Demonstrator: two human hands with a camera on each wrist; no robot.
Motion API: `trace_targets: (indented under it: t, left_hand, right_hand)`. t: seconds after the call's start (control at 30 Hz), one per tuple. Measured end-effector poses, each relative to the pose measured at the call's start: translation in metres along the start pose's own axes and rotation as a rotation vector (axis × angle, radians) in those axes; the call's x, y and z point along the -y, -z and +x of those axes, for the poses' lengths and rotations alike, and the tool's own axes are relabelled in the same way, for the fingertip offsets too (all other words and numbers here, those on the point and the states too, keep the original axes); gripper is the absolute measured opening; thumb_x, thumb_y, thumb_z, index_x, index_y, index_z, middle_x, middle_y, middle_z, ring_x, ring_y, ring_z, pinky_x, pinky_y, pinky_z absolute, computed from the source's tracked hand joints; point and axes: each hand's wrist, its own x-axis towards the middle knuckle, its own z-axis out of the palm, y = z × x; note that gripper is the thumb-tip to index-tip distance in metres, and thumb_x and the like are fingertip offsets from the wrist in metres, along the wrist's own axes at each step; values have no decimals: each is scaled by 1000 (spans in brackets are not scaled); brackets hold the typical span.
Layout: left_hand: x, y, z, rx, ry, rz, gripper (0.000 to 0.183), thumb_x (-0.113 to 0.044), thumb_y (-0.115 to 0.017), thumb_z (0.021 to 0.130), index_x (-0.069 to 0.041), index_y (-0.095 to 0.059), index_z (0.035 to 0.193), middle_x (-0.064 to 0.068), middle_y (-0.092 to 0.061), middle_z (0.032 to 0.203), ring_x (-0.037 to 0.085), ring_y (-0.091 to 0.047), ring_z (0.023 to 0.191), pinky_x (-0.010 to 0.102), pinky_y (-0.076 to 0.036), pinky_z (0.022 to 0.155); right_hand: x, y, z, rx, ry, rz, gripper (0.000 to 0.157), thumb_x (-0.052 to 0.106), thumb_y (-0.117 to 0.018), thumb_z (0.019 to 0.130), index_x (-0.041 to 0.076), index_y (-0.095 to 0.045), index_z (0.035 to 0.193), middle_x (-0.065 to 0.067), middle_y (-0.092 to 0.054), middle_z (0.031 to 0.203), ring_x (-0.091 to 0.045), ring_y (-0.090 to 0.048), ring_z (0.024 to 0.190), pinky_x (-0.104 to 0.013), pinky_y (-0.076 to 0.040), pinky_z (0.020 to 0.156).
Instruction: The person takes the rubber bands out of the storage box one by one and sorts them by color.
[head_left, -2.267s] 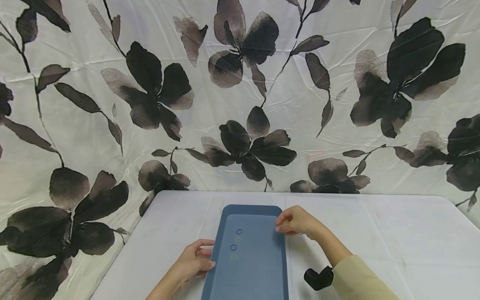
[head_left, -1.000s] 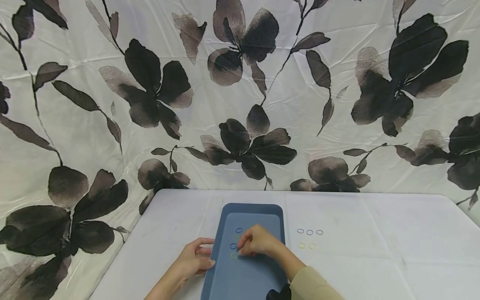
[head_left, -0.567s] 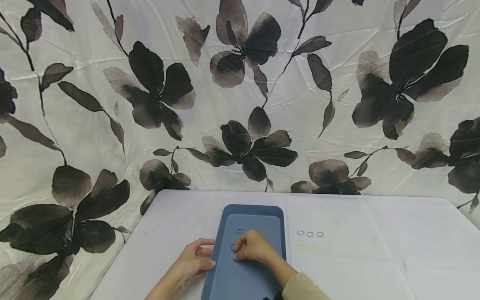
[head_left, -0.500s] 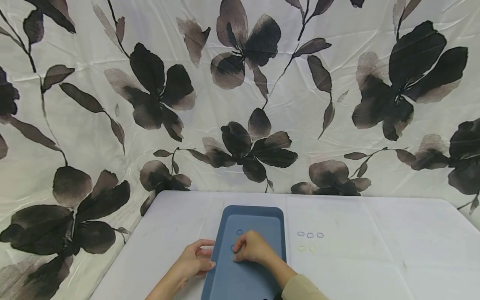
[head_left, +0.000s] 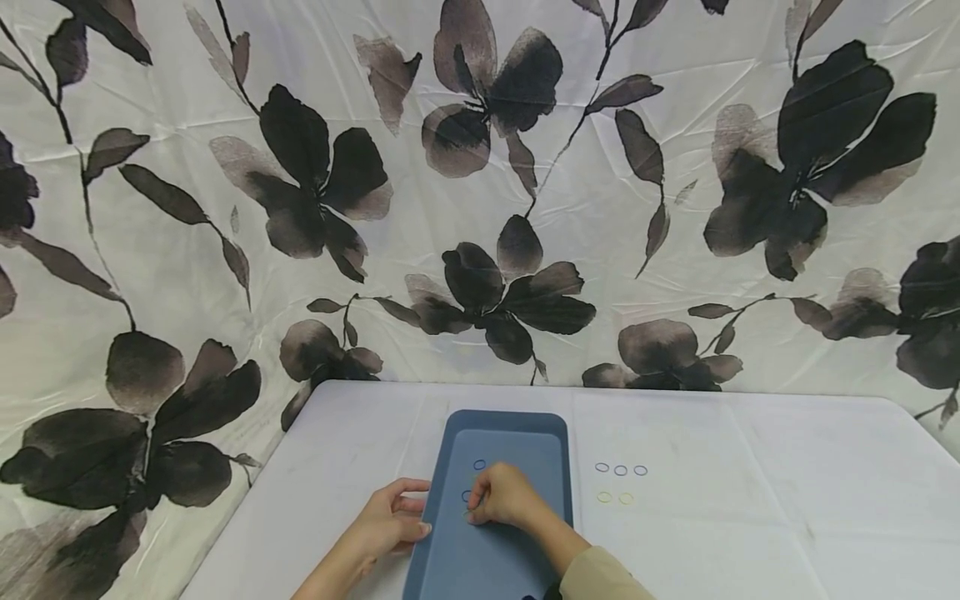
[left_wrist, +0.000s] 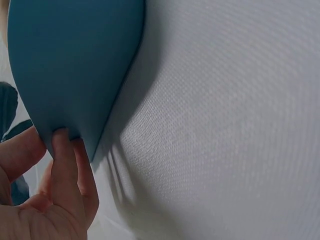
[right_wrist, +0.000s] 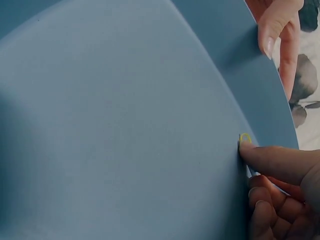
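A blue rectangular tray [head_left: 525, 446] lies on the white table. My left hand [head_left: 386, 517] grips its left rim, thumb at the top edge and fingers against the outer side, as the left wrist view also shows. Over the tray's left half, my right hand [head_left: 510, 496] has its thumb and fingertips together low on the surface. In the right wrist view, a thin yellow rubber band [right_wrist: 245, 134] sticks out past the thumb tip, partly hidden by it. Two blue bands, an upper one [head_left: 475, 465] and a lower one [head_left: 462, 497], lie just beyond the right fingers.
Right of the tray, 3 blue bands [head_left: 596, 467] lie in a row on the table [head_left: 750, 475], with 2 yellow bands [head_left: 597, 497] below them. Behind the table hangs a white cloth [head_left: 645, 50] with dark flowers. Part of a black object [head_left: 551, 593] shows by the right sleeve.
My right hand has moved from the tray's right rim leftward onto the bands inside, then stayed almost still. The bands on the table have come into sight. My left hand keeps its place.
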Motion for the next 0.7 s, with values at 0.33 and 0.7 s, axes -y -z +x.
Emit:
trace_targets:
  t: [0.33,0.7]
  left_hand:
    - [-1,0,0,-10,2,5,61,11,-66,73,8,-42,129,17,-56,102,18,-63,80,34,-55,64]
    - [0,0,-1,-5,-7,-2,62,12,-65,72,9,-41,129,18,-55,102,20,-64,82,36,-55,66]
  right_hand:
    - [-2,6,1,94,4,126,11,-4,-75,67,-1,-65,64,7,-48,50,-4,-41,44,-16,-32,40]
    - [-9,17,3,170,-98,347,7,-5,-71,71,-4,-65,72,-7,-62,59,-11,-53,48,-24,-47,45]
